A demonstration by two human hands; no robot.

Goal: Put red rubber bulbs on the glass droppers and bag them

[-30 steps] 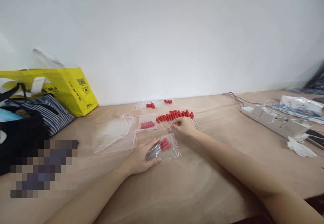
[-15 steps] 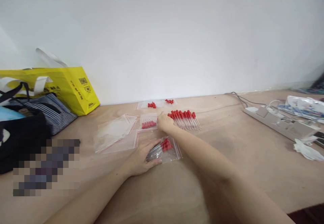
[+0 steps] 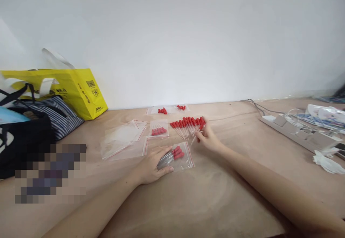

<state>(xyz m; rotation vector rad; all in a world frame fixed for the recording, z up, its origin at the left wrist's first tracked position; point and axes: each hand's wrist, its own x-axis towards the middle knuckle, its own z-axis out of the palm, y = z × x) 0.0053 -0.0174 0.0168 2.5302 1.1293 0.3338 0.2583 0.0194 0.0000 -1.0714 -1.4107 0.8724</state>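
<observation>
My left hand [image 3: 155, 164] lies spread over the left part of a clear zip bag [image 3: 185, 162], which holds several red-tipped sticks [image 3: 178, 153]. Its thumb and fingers are apart on the plastic. My right hand [image 3: 206, 135] is at the right end of a row of red-tipped sticks [image 3: 184, 123], its fingers closed round one or more of them; how many is hidden. Left of the row is a small bag [image 3: 159, 125] with several red-tipped sticks inside. Flat translucent bags [image 3: 121, 137] overlap further left.
Two bags with red pieces [image 3: 162, 111] [image 3: 181, 107] lie by the wall. A yellow bag [image 3: 91, 98], a striped bag [image 3: 64, 114] and a black bag [image 3: 35, 141] stand left. A white power strip [image 3: 293, 132] with cables and crumpled white material [image 3: 327, 162] are right.
My right hand has moved right, from the left end of the stick row to its right end, uncovering sticks on the left. My left hand stays on the bag.
</observation>
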